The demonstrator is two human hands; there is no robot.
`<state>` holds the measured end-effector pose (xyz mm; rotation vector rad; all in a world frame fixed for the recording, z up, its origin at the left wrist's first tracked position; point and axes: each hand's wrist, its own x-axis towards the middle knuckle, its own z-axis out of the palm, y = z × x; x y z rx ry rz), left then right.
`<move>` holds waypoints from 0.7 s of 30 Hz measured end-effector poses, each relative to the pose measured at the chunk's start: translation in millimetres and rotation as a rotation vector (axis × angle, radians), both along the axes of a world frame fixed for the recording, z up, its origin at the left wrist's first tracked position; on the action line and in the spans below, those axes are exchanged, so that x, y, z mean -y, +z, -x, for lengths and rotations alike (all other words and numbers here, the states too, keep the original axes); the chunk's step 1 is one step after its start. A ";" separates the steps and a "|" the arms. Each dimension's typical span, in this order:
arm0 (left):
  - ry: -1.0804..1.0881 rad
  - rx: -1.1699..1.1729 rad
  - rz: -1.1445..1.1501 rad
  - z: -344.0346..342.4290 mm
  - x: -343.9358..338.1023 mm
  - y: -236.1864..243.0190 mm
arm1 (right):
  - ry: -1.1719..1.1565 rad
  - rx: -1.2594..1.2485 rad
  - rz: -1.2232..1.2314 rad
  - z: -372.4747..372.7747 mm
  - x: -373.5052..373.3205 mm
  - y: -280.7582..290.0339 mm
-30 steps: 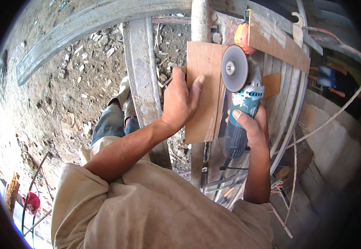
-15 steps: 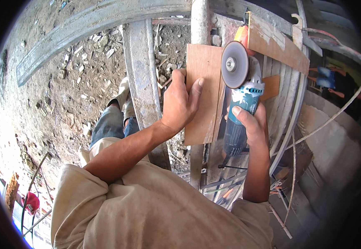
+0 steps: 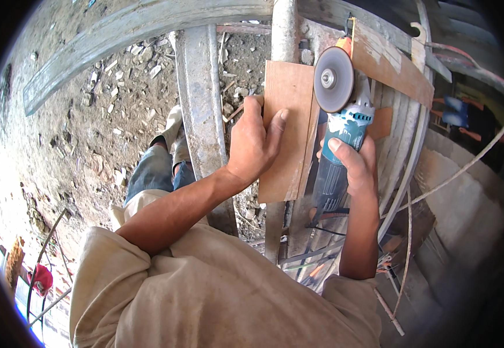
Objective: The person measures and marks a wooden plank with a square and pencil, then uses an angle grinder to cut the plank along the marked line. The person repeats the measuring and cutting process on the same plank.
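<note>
At two o'clock you have a cylindrical teal-and-black plastic angle grinder point(image 3: 329, 180); at one, a rectangular light-brown wooden board point(image 3: 297, 130)

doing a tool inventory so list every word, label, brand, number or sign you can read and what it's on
No text can be read here.
Teal and black angle grinder in the right hand: any marking is too small and blurred to read.
Round grey disc on it: no legible lettering.
Flat brown wooden board held by the left hand: no lettering shows.
</note>
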<state>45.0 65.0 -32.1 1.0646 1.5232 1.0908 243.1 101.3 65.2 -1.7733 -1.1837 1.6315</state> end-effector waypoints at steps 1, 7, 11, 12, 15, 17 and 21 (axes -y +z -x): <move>0.006 0.008 -0.008 -0.4 0.2 -0.2 | -0.004 0.000 -0.003 1.5 -1.1 0.9; 0.026 0.001 -0.030 -0.6 -0.2 0.9 | -0.012 0.020 0.008 7.4 -8.6 3.7; 0.031 0.000 -0.035 -2.0 -0.1 -1.4 | -0.010 0.055 -0.058 10.3 -9.5 -0.1; 0.035 -0.009 -0.043 -2.3 0.1 -2.2 | -0.011 0.060 -0.068 10.8 -9.5 -0.3; 0.033 -0.004 -0.024 -1.7 0.8 -0.9 | -0.008 0.061 -0.053 12.1 -9.8 0.1; 0.035 -0.029 -0.044 -2.3 0.0 -2.2 | -0.013 0.067 -0.050 12.2 -10.6 -0.5; 0.025 -0.029 -0.036 -2.5 0.0 -3.1 | -0.020 0.069 -0.043 11.4 -8.0 -0.3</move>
